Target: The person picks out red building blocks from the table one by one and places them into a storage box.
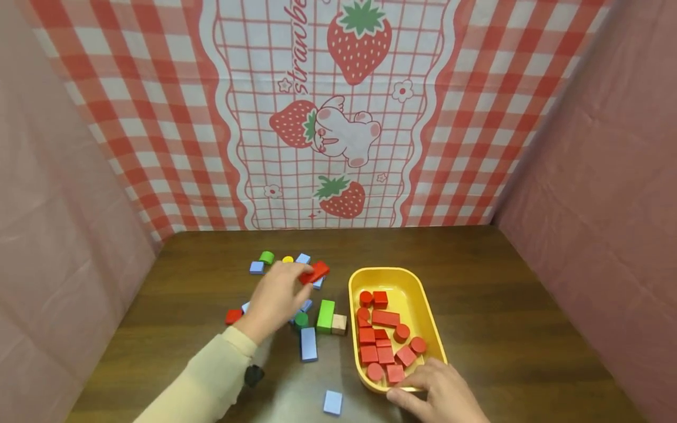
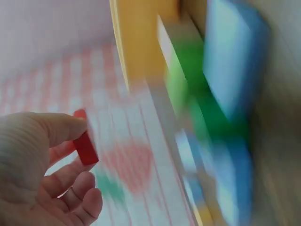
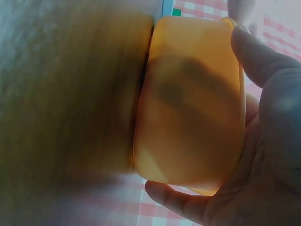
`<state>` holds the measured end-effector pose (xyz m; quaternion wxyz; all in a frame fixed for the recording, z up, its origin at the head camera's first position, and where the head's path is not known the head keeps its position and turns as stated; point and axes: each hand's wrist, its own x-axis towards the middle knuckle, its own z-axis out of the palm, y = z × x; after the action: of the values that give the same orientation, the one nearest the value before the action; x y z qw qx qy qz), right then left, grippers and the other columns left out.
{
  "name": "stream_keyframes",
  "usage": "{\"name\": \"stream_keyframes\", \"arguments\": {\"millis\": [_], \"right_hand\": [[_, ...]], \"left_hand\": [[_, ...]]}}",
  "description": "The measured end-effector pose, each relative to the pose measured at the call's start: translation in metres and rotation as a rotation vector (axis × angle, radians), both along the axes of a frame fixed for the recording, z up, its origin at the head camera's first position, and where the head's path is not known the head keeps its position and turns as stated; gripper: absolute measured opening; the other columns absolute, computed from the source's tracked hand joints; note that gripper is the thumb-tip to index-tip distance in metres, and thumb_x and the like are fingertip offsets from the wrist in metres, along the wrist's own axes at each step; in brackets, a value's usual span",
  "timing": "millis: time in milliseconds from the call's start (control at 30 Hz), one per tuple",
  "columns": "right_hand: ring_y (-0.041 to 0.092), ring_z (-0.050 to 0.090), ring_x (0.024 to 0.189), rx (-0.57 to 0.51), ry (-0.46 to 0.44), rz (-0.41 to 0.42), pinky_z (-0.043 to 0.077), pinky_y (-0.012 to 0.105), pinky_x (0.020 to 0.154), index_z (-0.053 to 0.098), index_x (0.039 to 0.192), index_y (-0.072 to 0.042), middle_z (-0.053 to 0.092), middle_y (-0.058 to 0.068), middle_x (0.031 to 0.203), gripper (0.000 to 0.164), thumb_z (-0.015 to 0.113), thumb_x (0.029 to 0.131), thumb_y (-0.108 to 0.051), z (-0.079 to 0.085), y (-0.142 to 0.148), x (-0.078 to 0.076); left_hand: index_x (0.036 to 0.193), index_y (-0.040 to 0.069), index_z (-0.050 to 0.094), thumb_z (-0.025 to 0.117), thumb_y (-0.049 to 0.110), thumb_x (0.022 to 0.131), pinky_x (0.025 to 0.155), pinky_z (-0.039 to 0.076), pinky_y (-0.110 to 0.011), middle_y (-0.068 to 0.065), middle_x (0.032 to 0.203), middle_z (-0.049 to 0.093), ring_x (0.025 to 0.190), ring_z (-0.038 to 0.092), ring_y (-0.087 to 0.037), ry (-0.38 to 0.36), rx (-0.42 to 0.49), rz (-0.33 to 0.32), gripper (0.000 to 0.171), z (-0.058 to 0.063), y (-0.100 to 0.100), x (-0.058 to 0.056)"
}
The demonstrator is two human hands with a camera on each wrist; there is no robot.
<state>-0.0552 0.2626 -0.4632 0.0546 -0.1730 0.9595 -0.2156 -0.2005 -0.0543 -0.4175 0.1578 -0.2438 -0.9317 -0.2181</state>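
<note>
My left hand pinches a red rectangular block between thumb and fingers, above the loose blocks left of the tray. In the left wrist view the same red block is raised in front of the checked cloth. A yellow tray stands to the right with several red blocks inside, some of them cylinders. My right hand holds the tray's near right corner. In the right wrist view, its thumb lies at the rim and a finger curls around the side of the tray.
Left of the tray lie a light green block, a plain wooden cube, a blue block and another red block. Nearer the front is a light blue square block. A strawberry-print cloth hangs behind the table.
</note>
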Motion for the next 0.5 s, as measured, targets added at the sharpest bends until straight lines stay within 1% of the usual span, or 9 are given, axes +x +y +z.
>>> {"name": "stream_keyframes", "arguments": {"millis": [67, 133, 167, 233, 267, 367, 500], "right_hand": [[0.006, 0.050, 0.081, -0.009, -0.004, 0.006, 0.044, 0.041, 0.071, 0.079, 0.091, -0.037, 0.060, -0.030, 0.079, 0.037, 0.060, 0.084, -0.068, 0.000, -0.001, 0.000], [0.006, 0.050, 0.081, -0.015, -0.018, 0.005, 0.044, 0.040, 0.070, 0.079, 0.091, -0.036, 0.061, -0.030, 0.079, 0.038, 0.060, 0.084, -0.068, 0.000, -0.001, -0.001], [0.006, 0.050, 0.081, -0.017, -0.025, 0.003, 0.044, 0.040, 0.070, 0.079, 0.091, -0.036, 0.060, -0.030, 0.079, 0.038, 0.060, 0.084, -0.068, 0.000, -0.001, -0.001], [0.006, 0.050, 0.080, -0.022, -0.030, 0.002, 0.045, 0.040, 0.070, 0.079, 0.091, -0.036, 0.060, -0.030, 0.078, 0.038, 0.060, 0.084, -0.068, 0.000, -0.001, -0.002], [0.006, 0.049, 0.079, -0.023, -0.036, 0.000, 0.044, 0.040, 0.070, 0.079, 0.091, -0.036, 0.060, -0.030, 0.078, 0.038, 0.060, 0.084, -0.068, 0.001, -0.001, -0.002], [0.005, 0.049, 0.078, -0.030, -0.006, 0.018, 0.045, 0.038, 0.068, 0.079, 0.090, -0.037, 0.061, -0.031, 0.078, 0.035, 0.061, 0.085, -0.066, 0.000, 0.000, -0.001], [0.003, 0.049, 0.076, -0.038, 0.014, 0.030, 0.044, 0.036, 0.066, 0.078, 0.090, -0.038, 0.061, -0.031, 0.077, 0.032, 0.061, 0.086, -0.065, 0.001, 0.002, 0.000]], "left_hand": [[0.112, 0.014, 0.071, 0.075, 0.026, 0.088, 0.076, 0.050, -0.035, 0.001, 0.104, 0.069, 0.088, 0.051, -0.015, -0.015, -0.043, -0.085, 0.027, 0.003, 0.032, 0.009], [0.111, 0.017, 0.071, 0.074, 0.032, 0.089, 0.076, 0.049, -0.034, 0.004, 0.104, 0.070, 0.087, 0.050, -0.013, -0.040, -0.096, -0.147, 0.027, 0.001, 0.061, 0.014], [0.110, 0.018, 0.071, 0.074, 0.033, 0.089, 0.077, 0.048, -0.033, 0.005, 0.103, 0.070, 0.087, 0.050, -0.013, -0.056, -0.116, -0.171, 0.026, -0.001, 0.073, 0.015], [0.108, 0.019, 0.072, 0.075, 0.036, 0.088, 0.079, 0.048, -0.033, 0.007, 0.101, 0.070, 0.086, 0.049, -0.013, -0.090, -0.152, -0.196, 0.026, -0.005, 0.096, 0.015], [0.107, 0.020, 0.072, 0.075, 0.038, 0.087, 0.080, 0.048, -0.032, 0.008, 0.099, 0.070, 0.085, 0.049, -0.012, -0.107, -0.168, -0.203, 0.026, -0.008, 0.106, 0.015], [0.105, 0.022, 0.073, 0.075, 0.039, 0.087, 0.082, 0.047, -0.030, 0.010, 0.095, 0.070, 0.084, 0.048, -0.011, -0.148, -0.207, -0.219, 0.025, -0.016, 0.130, 0.014], [0.101, 0.024, 0.074, 0.075, 0.041, 0.087, 0.080, 0.045, -0.028, 0.013, 0.087, 0.067, 0.082, 0.047, -0.011, -0.150, -0.241, -0.260, 0.023, -0.021, 0.151, 0.015]]}}
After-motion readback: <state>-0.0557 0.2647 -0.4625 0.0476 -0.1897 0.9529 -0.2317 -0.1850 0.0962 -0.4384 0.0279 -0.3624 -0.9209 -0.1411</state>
